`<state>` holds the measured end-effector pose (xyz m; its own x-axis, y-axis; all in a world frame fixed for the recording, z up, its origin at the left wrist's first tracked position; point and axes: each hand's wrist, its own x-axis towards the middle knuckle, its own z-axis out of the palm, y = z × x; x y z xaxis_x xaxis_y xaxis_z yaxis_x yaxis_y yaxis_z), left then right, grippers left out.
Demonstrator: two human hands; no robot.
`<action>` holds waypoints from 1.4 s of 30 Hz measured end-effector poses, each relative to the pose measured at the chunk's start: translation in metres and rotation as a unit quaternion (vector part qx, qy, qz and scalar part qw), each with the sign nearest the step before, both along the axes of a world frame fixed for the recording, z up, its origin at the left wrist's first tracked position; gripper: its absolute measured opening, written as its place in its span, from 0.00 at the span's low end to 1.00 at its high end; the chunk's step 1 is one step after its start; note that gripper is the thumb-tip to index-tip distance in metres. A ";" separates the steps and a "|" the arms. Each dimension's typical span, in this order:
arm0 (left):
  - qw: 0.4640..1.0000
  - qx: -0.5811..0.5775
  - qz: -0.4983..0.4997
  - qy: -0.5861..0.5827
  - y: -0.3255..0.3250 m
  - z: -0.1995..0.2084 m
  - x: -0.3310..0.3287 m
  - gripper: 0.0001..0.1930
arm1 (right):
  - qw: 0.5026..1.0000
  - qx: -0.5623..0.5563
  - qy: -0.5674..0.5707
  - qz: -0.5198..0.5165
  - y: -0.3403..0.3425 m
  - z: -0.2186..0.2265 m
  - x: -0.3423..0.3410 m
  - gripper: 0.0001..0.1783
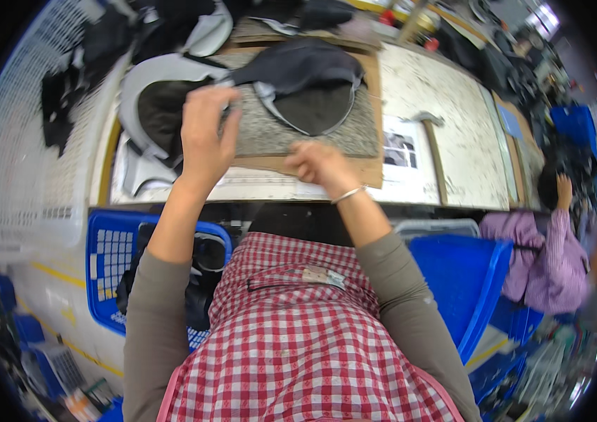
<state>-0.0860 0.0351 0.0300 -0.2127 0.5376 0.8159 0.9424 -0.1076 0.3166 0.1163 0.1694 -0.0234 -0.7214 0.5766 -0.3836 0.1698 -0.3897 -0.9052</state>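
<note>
A dark, rounded piece of sheet material [316, 77] with a thin pale edge lies on a speckled grey board [263, 133]. Its upper part is folded over an olive-black inner face. Left of it, dark pieces with broad pale-grey borders [133, 91] overlap in a stack. Beside that stack is my left hand [203, 133], thumb apart from the fingers, with nothing plainly held. My right hand [321, 165], blurred and wearing a bracelet, hovers near the board's front edge. Its fingers are curled together; whatever they hold, if anything, cannot be made out.
A hammer [435, 151] lies to the right, beside a printed sheet [402, 151]. Under the table edge stand a blue basket [108, 271] with dark pieces and a blue bin [453, 281]. White crate [31, 169] at left; a person in a purple checked top [555, 271] at right.
</note>
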 end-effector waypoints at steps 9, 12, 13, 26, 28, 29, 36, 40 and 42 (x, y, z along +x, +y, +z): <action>0.956 -0.279 -0.090 0.010 0.084 -0.052 0.041 0.26 | 0.965 0.235 -0.069 -0.099 0.057 -0.003 0.142 0.14; 0.956 -0.289 -0.022 0.038 0.098 -0.058 0.047 0.31 | 0.939 0.305 -0.096 -0.129 0.119 -0.005 0.139 0.14; 0.954 -0.298 -0.012 0.038 0.100 -0.058 0.049 0.30 | 0.938 0.305 -0.112 -0.119 0.137 -0.008 0.127 0.15; 0.966 -0.246 0.070 -0.028 0.139 -0.080 0.052 0.17 | 0.972 0.212 -0.072 -0.076 0.165 -0.014 0.091 0.17; 0.971 -0.228 0.036 -0.066 0.143 -0.080 0.041 0.20 | 0.973 0.089 0.069 -0.202 0.152 0.005 0.091 0.13; 0.970 -0.226 0.024 -0.086 0.144 -0.080 0.038 0.20 | 0.966 0.118 0.154 -0.172 0.142 0.012 0.085 0.11; 0.965 -0.226 0.038 -0.128 0.150 -0.080 0.040 0.19 | 0.984 0.149 0.101 -0.005 0.084 -0.004 0.013 0.14; 0.965 -0.237 -0.003 -0.117 0.145 -0.080 0.038 0.16 | 0.969 0.220 0.086 -0.067 0.083 -0.025 0.012 0.12; 0.967 -0.233 -0.045 -0.091 0.142 -0.079 0.034 0.16 | 0.963 0.243 0.092 -0.077 0.081 -0.028 0.012 0.12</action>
<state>-0.0519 0.1769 -0.0494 -0.2652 0.8611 0.4338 0.8603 0.0081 0.5098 0.1281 0.2499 -0.0517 -0.6436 0.7606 0.0850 -0.0376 0.0795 -0.9961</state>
